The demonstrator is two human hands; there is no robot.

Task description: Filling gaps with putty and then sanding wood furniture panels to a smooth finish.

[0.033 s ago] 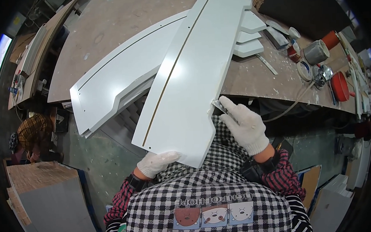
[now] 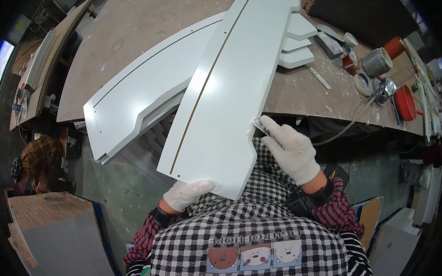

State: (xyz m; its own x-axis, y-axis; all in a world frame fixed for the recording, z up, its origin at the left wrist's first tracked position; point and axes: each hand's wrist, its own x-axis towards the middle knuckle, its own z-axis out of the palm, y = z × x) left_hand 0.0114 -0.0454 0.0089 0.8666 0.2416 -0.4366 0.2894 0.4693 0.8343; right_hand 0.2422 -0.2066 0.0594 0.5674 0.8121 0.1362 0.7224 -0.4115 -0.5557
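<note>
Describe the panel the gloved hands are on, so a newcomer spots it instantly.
Start at the long brown workbench; several white panels lie across it. Take the topmost white panel, overhanging the near edge toward the person, with the left hand at its near end and the right hand at its right edge. Unlike its neighbours, it lies on top, thin groove running lengthwise.
</note>
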